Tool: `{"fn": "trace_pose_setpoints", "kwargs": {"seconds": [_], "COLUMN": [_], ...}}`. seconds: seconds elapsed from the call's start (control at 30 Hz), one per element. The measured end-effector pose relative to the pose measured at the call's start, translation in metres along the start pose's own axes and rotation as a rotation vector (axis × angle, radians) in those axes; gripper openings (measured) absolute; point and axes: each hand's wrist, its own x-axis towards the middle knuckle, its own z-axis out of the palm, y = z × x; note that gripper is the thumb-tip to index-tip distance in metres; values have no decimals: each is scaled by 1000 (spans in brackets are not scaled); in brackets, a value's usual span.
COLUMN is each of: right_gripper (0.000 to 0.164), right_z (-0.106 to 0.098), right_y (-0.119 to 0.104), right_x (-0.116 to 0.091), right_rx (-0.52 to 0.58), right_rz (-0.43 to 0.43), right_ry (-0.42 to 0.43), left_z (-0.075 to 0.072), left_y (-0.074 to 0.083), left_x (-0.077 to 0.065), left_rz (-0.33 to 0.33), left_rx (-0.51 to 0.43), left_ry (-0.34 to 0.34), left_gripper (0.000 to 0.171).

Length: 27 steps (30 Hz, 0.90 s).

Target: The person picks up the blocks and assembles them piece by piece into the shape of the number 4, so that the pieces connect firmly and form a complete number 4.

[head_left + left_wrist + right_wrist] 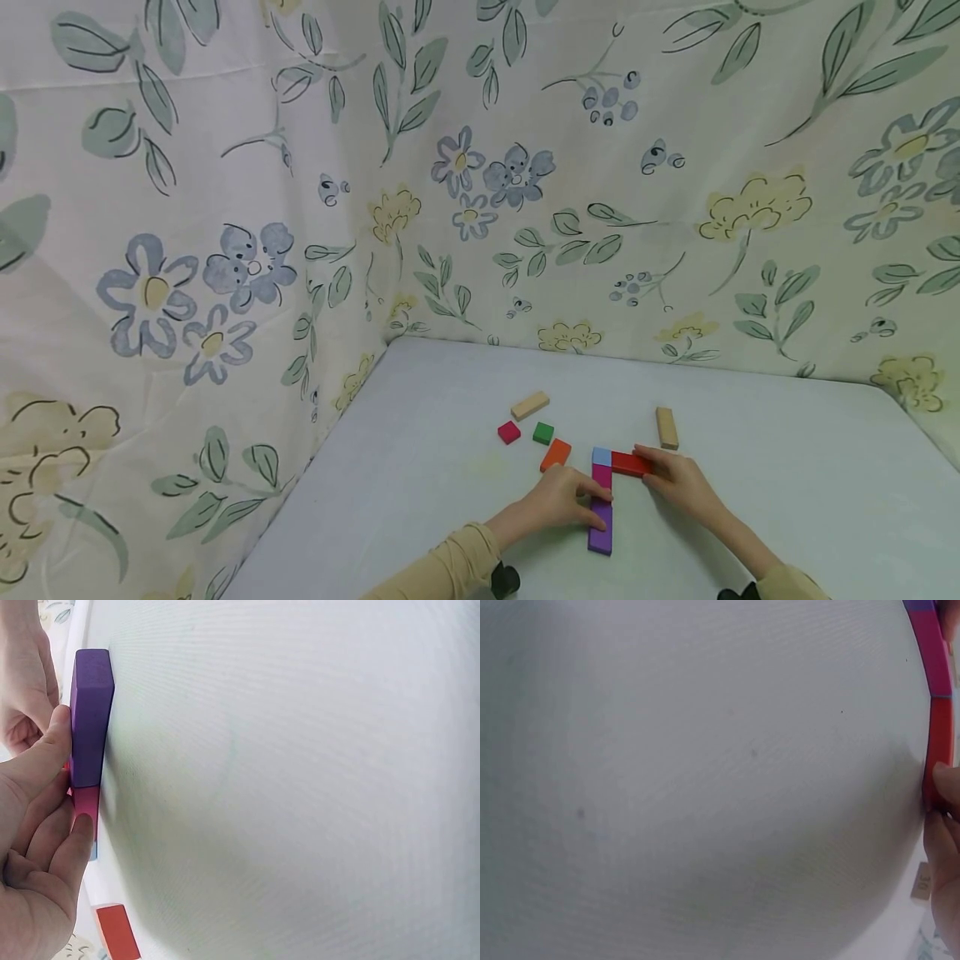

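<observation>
A purple block (pixel 600 532), a magenta block (pixel 602 476) and a light blue block (pixel 602 456) form a straight row on the table. A red block (pixel 628 464) extends rightward from the row's far end, touching it. The left hand (pixel 557 502) holds the row, its thumb on the purple block (pixel 91 720) and curled fingers at the magenta block (pixel 87 806). With thumb and fingers, the right hand (pixel 677 478) pinches the outer end of the red block (pixel 939 735). Part of the row is hidden under the left fingers.
Beyond the left hand lie an orange block (pixel 556 454), a green block (pixel 543 432), a crimson block (pixel 509 432) and a wooden block (pixel 530 405). Another wooden block (pixel 667 427) lies behind the right hand. Floral cloth (pixel 480 267) hangs along the white table's (pixel 787 467) edges.
</observation>
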Motion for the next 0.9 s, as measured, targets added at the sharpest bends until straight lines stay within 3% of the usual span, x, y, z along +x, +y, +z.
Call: {"fn": "trace_pose_setpoints", "kwargs": {"seconds": [0.9], "right_gripper": [43], "right_z": [-1], "right_y": [-1], "right_x": [0], "right_rx": [25], "right_rz": [44], "right_ry": [-14], "left_z": [1], "left_y": [-2], "left_x": [1], "left_rz": [9], "left_rx": [16], "left_ry": [1], "left_gripper": [37]}}
